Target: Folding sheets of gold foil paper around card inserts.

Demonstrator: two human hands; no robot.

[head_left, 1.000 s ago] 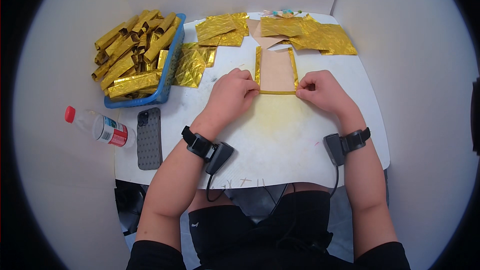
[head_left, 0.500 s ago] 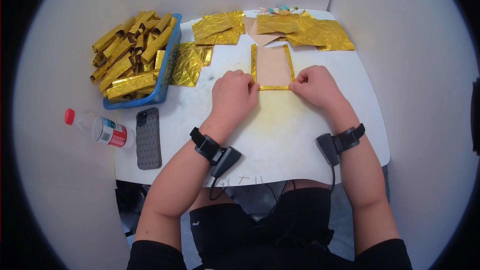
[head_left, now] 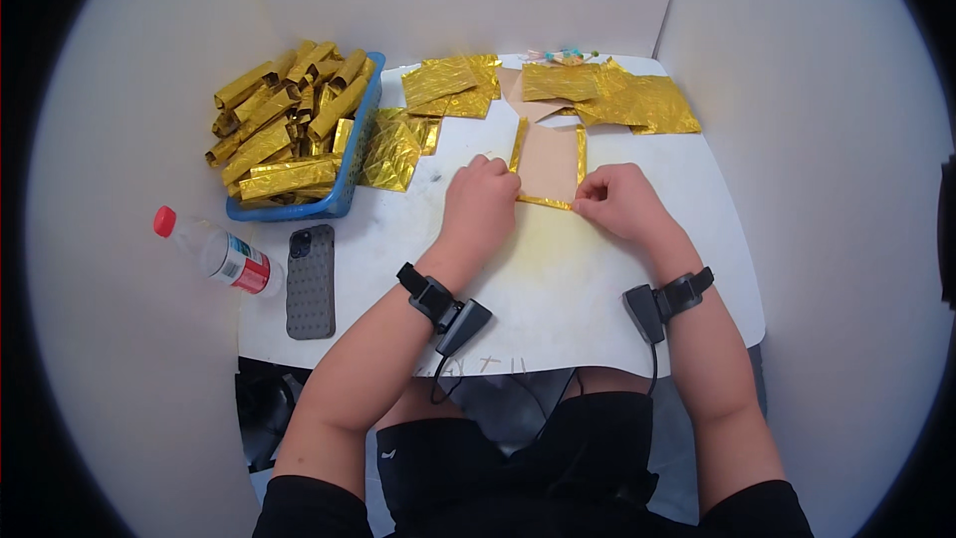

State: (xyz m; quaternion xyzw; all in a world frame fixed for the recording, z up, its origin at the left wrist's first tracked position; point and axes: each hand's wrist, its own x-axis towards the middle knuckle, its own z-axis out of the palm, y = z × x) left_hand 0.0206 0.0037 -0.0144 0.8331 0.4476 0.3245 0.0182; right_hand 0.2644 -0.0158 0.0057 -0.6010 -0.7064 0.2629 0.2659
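Note:
A sheet of gold foil paper [head_left: 548,164] lies with its tan side up on the white table. Narrow gold folds run along its left, right and near edges, and the sheet is turned slightly. My left hand [head_left: 480,201] is closed at the near left corner, its fingertips pressed on the folded edge. At the near right corner, my right hand [head_left: 622,201] pinches the fold between thumb and forefinger. Each wrist wears a black strapped device. The undersides of my left fingers are hidden.
To the left stands a blue basket [head_left: 351,174] heaped with folded gold paper pieces [head_left: 264,144]. Loose gold sheets [head_left: 637,105] lie along the back, others [head_left: 390,149] beside the basket. A grey phone [head_left: 311,284] and a plastic bottle [head_left: 234,261] with a red cap are nearer.
The whole view has shifted, so the table's far side sits lower in the picture. The sheet has turned a little, and the fingers of my right hand have changed pose at its corner.

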